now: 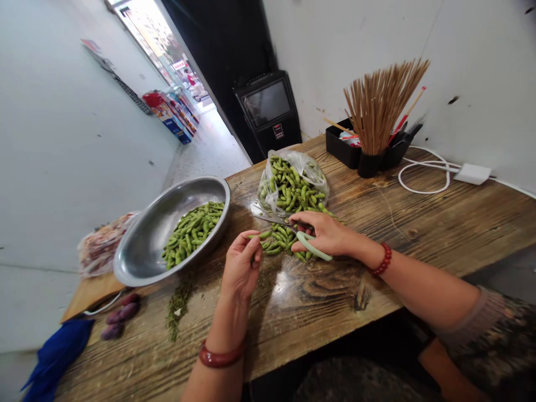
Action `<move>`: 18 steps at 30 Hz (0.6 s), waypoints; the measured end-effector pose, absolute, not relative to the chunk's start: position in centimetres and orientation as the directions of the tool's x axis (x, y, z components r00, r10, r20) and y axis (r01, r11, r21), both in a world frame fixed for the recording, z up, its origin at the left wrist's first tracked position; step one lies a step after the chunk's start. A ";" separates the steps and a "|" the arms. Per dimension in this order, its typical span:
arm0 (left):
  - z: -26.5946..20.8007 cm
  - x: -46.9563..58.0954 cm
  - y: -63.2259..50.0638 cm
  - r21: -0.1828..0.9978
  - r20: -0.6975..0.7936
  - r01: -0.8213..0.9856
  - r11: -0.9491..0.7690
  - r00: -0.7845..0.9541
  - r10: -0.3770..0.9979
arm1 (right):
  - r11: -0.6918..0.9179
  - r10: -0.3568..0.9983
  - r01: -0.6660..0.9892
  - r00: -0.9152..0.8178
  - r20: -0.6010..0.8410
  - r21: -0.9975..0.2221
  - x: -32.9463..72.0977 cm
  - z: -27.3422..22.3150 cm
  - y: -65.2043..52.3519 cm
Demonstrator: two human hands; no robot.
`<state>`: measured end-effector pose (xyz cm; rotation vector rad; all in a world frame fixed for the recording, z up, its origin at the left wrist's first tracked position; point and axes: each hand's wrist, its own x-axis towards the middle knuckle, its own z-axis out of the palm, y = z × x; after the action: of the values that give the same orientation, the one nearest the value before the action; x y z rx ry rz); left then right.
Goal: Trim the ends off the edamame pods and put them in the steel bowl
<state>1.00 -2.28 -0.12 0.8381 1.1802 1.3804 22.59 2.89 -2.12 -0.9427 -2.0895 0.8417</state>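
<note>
The left hand [242,265] pinches one edamame pod [265,235], its near end hidden by closed fingers [249,245]; the right hand [329,233] curls round one pair of scissors [313,247], covering part of the handles. Overlapping pods, uncountable, crowd one plastic bag [320,174] and one metal basin [146,240]. Bare bench [310,312] separates the loose pods [278,241] from the near edge.
</note>
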 end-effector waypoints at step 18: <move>-0.2 1.4 -2.4 0.947 -0.129 -0.312 0.071 -0.169 0.977 | 0.651 0.724 0.385 -0.574 0.383 -0.654 22.6 -2.2 2.2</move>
<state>1.36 -2.43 -0.20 0.8101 1.1538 1.3980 22.57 2.24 -2.18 -0.8565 -2.2226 0.6817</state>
